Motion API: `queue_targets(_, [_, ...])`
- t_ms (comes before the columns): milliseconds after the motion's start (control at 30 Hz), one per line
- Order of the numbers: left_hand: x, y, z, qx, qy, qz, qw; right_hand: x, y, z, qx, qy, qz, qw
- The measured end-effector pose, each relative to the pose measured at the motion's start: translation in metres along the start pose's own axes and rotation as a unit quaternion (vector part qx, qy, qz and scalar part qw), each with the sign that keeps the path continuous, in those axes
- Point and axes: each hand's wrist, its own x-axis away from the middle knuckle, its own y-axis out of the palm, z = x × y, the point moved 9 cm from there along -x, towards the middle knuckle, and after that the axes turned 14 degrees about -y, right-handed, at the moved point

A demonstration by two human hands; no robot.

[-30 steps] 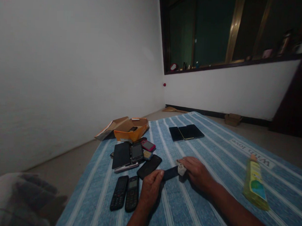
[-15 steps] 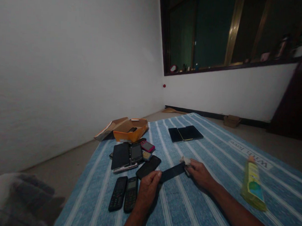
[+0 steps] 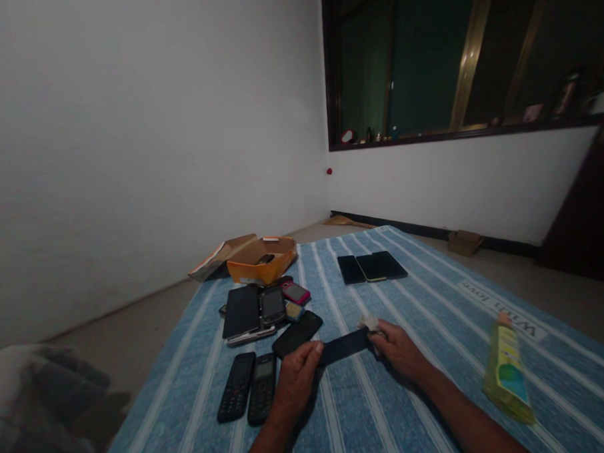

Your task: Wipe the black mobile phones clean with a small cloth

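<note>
Between my hands is a dark, flat phone (image 3: 344, 346), held above the striped cloth. My left hand (image 3: 298, 380) grips its left end between thumb and fingers. At the phone's right end, my right hand (image 3: 394, 344) pinches a crumpled whitish cloth (image 3: 368, 322) against it. A black phone (image 3: 297, 334) lies just beyond my left hand. Two keypad phones, one (image 3: 235, 387) beside the other (image 3: 262, 389), rest left of that hand. Behind them is a pile with a black tablet-like device (image 3: 241, 312), a grey phone (image 3: 272, 305) and a pink phone (image 3: 296, 293).
An open orange box (image 3: 263, 270) with a dark item inside stands at the back left. Three dark flat devices (image 3: 375, 266) lie side by side farther back. A yellow-green bottle (image 3: 508, 376) lies on the striped cloth (image 3: 428, 312) at the right.
The crumpled cloth and the fingers of my right hand have shifted very slightly left along the phone. My left hand keeps its hold.
</note>
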Motion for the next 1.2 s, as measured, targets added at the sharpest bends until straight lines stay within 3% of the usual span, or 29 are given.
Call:
queue_targets(267, [-0.004, -0.007, -0.007, 0.004, -0.017, 0.013, 1.0, -0.001, 0.0, -0.018, -0.051, -0.004, 0.026, 0.998])
queue_targets(500, [-0.001, 0.002, -0.003, -0.002, 0.0, -0.011, 1.0, 0.0, -0.009, -0.023, -0.078, -0.004, 0.059, 0.995])
queue_targets(633, [0.005, 0.017, 0.002, -0.014, 0.023, -0.04, 0.999, -0.003, -0.019, -0.055, -0.022, -0.085, 0.079, 0.993])
queue_targets(833, [0.013, 0.03, 0.007, -0.033, 0.037, -0.072, 0.996, -0.004, -0.01, -0.106, 0.102, -0.213, 0.039, 0.971])
queue_targets(1033, [0.015, 0.023, 0.01, -0.027, 0.037, -0.052, 0.998, -0.005, 0.01, -0.124, 0.196, -0.291, 0.008, 0.936])
queue_targets(1200, [0.015, 0.008, 0.016, 0.024, 0.035, -0.008, 0.999, -0.005, 0.032, -0.132, 0.273, -0.37, -0.009, 0.888])
